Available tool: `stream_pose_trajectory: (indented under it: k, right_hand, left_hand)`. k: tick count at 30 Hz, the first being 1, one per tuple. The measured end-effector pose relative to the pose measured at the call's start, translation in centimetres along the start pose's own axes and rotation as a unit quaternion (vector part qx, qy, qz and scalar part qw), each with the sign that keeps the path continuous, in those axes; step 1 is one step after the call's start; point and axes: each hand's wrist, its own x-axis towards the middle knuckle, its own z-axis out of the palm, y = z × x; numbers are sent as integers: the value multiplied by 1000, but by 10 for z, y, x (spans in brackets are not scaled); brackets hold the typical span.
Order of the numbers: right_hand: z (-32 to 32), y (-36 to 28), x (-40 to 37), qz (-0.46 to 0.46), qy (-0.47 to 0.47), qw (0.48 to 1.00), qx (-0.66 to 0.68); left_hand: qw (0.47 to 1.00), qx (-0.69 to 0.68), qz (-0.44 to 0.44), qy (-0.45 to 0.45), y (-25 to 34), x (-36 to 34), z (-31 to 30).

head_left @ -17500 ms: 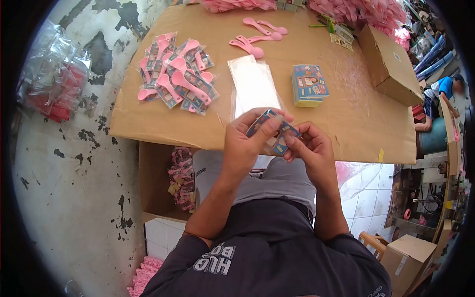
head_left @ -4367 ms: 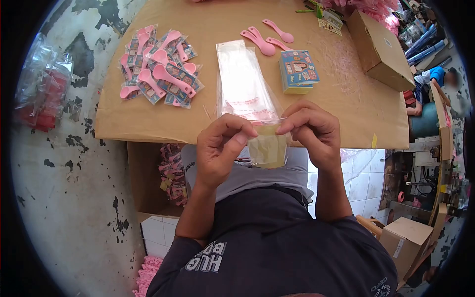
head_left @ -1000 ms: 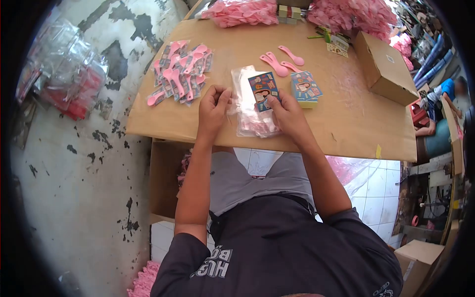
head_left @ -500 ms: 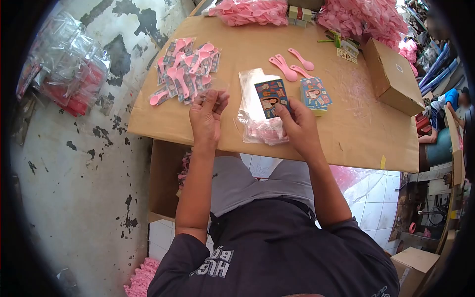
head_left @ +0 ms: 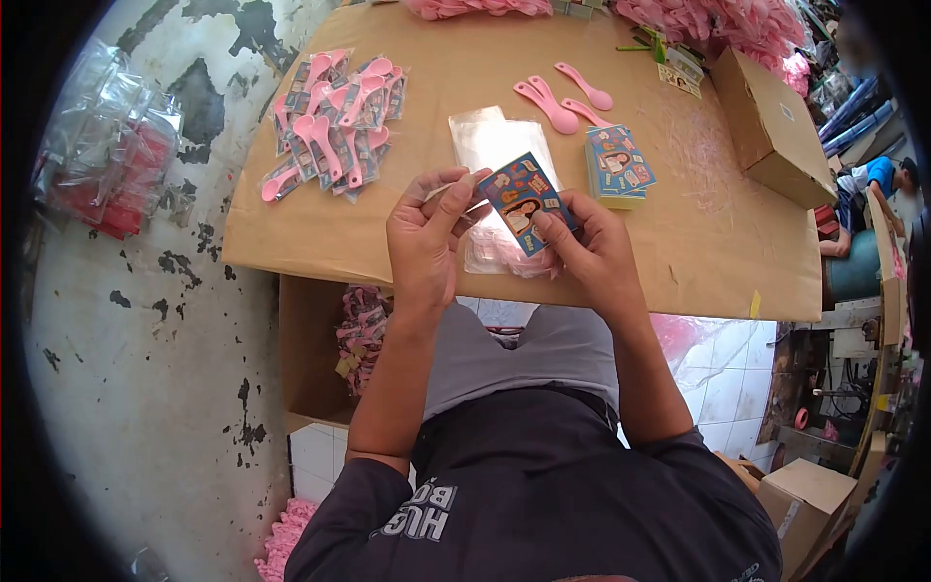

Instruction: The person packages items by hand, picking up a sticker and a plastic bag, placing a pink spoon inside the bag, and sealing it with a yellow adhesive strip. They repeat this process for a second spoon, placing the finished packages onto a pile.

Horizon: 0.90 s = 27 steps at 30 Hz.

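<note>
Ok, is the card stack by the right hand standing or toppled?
Standing: the card stack rests on the table, cards piled one on another, the top one lying printed side up.

card [head_left: 519, 189]: smooth printed paperboard | sleeves [head_left: 493, 138]: glossy clear plastic | spoons [head_left: 560, 118]: smooth plastic | tabletop [head_left: 713, 238]: matt brown paper

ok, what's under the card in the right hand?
Below the card, clear plastic bags lie on the table, far ends showing. The card and right hand cover part of them; what's there can't be seen.
</note>
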Motion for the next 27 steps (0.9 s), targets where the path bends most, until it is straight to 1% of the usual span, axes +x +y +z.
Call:
stream_pose_trajectory:
  k: [3, 5, 7, 9, 11, 13, 14, 15, 17, 19, 22, 23, 25, 27]
  right_hand:
    - [3, -7, -1, 8, 4, 1000, 2]
    - [3, -7, -2, 17, -45, 998, -31]
    - [4, -9, -2, 15, -50, 998, -30]
    - [5, -10, -2, 12, -50, 998, -30]
    - [5, -9, -1, -10, 8, 1000, -6]
    - [4, -8, -1, -17, 25, 1000, 1]
    - [4, -7, -2, -23, 40, 999, 9]
    - [5, -7, -3, -22, 41, 999, 10]
    - [6, -7, -7, -20, 52, 997, 50]
    - [7, -5, -8, -25, 61, 996, 57]
    - [8, -4, -8, -34, 76, 994, 73]
    - [10, -4, -9, -38, 84, 992, 81]
    - [13, -5, -10, -25, 68, 995, 71]
    - [13, -5, -10, -8, 24, 999, 31]
  left_hand:
    - [1000, 16, 4, 12, 1, 0, -1]
    - [1000, 20, 10, 18, 3, -1, 1]
    - [999, 25, 14, 21, 6, -3, 0]
    - [999, 41, 17, 1, 5, -4, -2]
    - [999, 33, 4, -6, 2, -4, -2]
    - [1000, 27, -10, -11, 2, -4, 0]
    - [999, 37, -7, 2, 2, -4, 1]
    - [999, 47, -5, 15, 2, -5, 3]
    - [999, 40, -6, 16, 1, -5, 4]
    - [999, 33, -7, 16, 1, -5, 7]
    - [999, 42, -10, -6, 0, -6, 10]
    - [999, 48, 3, -11, -2, -6, 10]
    - [998, 54, 16, -16, -4, -6, 11]
    - [998, 52, -1, -26, -3, -7, 13]
